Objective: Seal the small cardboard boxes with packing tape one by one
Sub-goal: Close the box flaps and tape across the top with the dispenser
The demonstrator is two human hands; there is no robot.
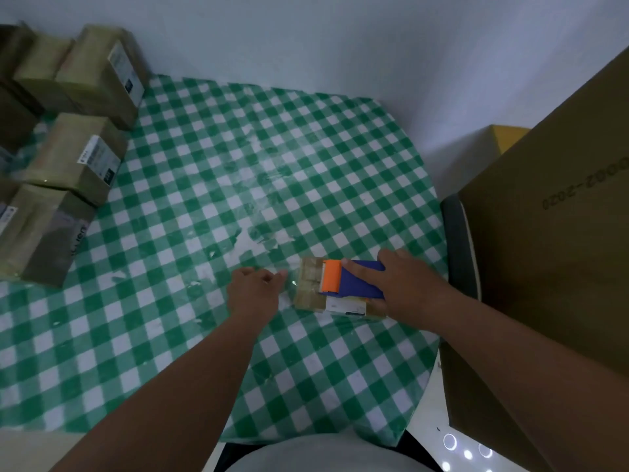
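A big brown cardboard carton (551,233) crowds the three o'clock edge of the green-and-white checked tablecloth (238,158), whose middle lies open. Stacked taped boxes (78,158) fill nine to eleven o'clock, cut off by the frame. At five o'clock lies the small cardboard box (320,294), long axis nine-to-three. The right hand (401,287) grips a blue-and-orange tape dispenser (350,279) on it. The left hand (253,289) pinches what looks like clear tape, hard to make out.

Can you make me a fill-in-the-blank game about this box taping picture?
1. The tablecloth has white and ____ squares.
2. The right hand holds a tape dispenser that is blue and ____.
3. The dispenser sits on top of a small cardboard ____.
4. The left hand pinches the end of the clear ____.

Missing words: green, orange, box, tape.
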